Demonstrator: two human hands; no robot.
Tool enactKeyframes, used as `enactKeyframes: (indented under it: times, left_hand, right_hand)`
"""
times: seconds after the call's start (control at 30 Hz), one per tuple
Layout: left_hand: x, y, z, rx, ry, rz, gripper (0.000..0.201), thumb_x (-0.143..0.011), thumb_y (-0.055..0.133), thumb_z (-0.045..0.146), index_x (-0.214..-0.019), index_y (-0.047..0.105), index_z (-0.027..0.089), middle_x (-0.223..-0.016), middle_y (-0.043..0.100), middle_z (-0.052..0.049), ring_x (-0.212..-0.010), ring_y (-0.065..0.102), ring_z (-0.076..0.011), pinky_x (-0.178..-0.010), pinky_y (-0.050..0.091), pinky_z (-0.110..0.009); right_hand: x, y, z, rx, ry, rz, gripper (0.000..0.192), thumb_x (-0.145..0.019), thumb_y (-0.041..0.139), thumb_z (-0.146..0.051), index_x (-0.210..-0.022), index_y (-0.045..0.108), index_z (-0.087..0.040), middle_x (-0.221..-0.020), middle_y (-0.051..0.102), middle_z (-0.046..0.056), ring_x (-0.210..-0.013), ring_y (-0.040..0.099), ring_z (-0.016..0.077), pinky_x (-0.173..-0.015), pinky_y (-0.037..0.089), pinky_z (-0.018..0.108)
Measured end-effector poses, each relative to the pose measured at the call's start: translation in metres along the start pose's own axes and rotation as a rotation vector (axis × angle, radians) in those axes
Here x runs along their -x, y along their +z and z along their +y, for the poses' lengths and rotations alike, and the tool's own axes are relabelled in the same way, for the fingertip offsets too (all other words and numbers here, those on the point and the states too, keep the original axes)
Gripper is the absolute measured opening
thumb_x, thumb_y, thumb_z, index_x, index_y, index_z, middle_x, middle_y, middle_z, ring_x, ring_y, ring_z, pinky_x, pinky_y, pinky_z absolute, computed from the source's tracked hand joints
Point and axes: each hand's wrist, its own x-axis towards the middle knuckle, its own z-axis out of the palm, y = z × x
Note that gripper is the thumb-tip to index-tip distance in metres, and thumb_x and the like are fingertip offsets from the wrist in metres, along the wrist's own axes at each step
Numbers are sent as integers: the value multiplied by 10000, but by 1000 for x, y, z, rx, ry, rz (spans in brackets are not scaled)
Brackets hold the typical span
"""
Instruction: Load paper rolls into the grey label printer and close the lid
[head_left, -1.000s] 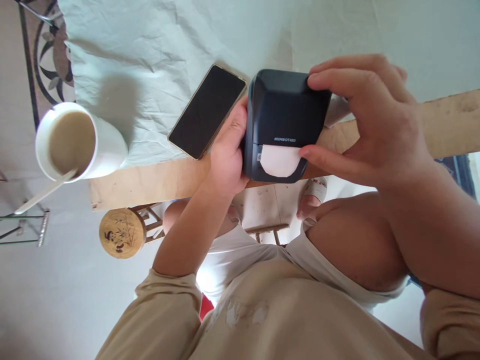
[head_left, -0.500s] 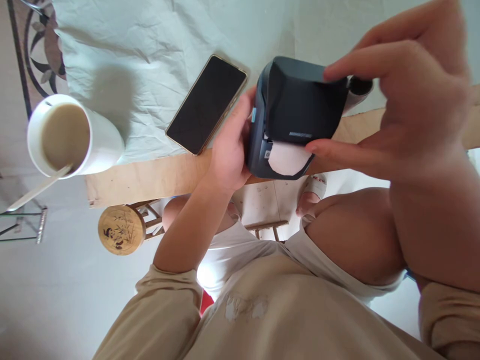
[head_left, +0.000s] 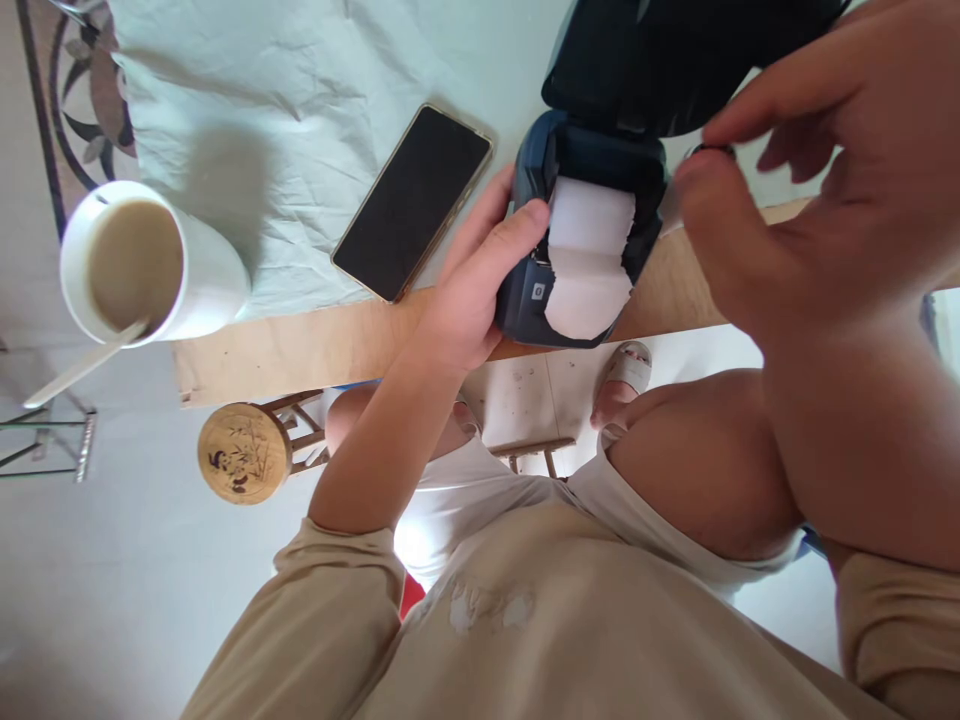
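Note:
A small dark label printer stands at the near edge of the table, its lid swung up and back. A white label roll shows inside, with paper hanging out over the front. My left hand grips the printer's left side, thumb on the rim by the paper. My right hand is close to the camera at the right, fingers curled against the raised lid's edge; its grip is blurred.
A black phone lies face up left of the printer on the pale cloth. A white cup of milky drink with a spoon stands at the left. A small round wooden stool is on the floor below.
The printer's lid went from shut to fully open, lifted by my right hand, exposing the label roll. My left hand kept hold of the body and its thumb moved onto the rim.

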Motion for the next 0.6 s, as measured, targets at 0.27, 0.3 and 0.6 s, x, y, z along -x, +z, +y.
enactKeyframes:
  times: [0.27, 0.3, 0.6]
  left_hand:
    - [5, 7, -7, -44, 41, 47, 185, -914, 550, 373, -1035, 630, 257, -967, 665, -9, -892, 647, -174, -698, 491, -277]
    - [5, 8, -7, -49, 45, 48, 176, -914, 556, 370, -1011, 642, 252, -937, 654, -12, -869, 634, -163, -680, 472, -265]
    - [4, 3, -10, -16, 16, 56, 200, -898, 583, 381, -1049, 624, 257, -921, 648, -8, -807, 623, -135, -661, 498, -235]
  right_hand:
    - [-3, -5, -27, 255, 92, -442, 245, -876, 567, -461, -968, 691, -271, -1100, 651, -40, -740, 594, 94, -611, 331, 236]
    - [-4, -6, -28, 260, 81, -472, 228, -886, 553, -440, -974, 676, -269, -1119, 646, -58, -757, 600, 94, -612, 324, 230]
    - [-4, -9, -18, 43, 88, -417, 348, -696, 767, -338, -954, 578, -199, -628, 552, -44, -512, 462, 44, -550, 340, 239]
